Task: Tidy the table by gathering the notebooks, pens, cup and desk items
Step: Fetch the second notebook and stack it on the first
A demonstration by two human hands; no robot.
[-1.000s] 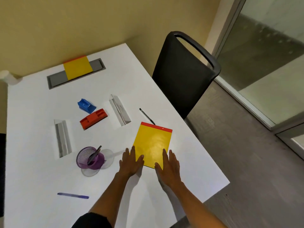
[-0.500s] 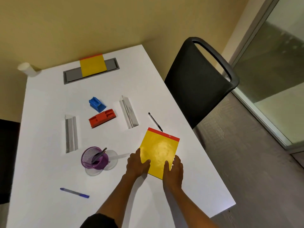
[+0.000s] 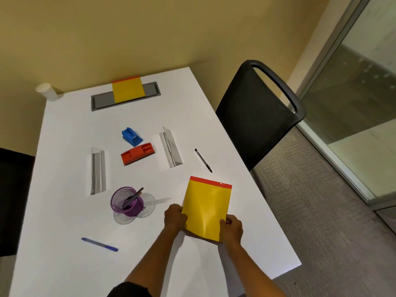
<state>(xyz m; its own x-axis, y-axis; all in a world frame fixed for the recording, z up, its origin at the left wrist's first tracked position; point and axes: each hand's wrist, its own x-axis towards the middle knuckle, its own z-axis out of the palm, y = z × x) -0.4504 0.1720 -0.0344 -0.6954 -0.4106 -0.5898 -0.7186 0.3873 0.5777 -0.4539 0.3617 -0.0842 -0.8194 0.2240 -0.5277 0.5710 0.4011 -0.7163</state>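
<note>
Both hands, left hand (image 3: 174, 217) & right hand (image 3: 232, 227), pinch the near yellow notebook (image 3: 206, 209) by its side edges; lift level off the counter (image 3: 64, 264), carry twd 11 o'clock onto the far notebook (image 3: 128, 91).

Warm, soft light fills the room. The white bench (image 3: 64, 146) looks bright. Shadows are faint. Edges bend, and the floor (image 3: 321, 232) looks blurry.
</note>
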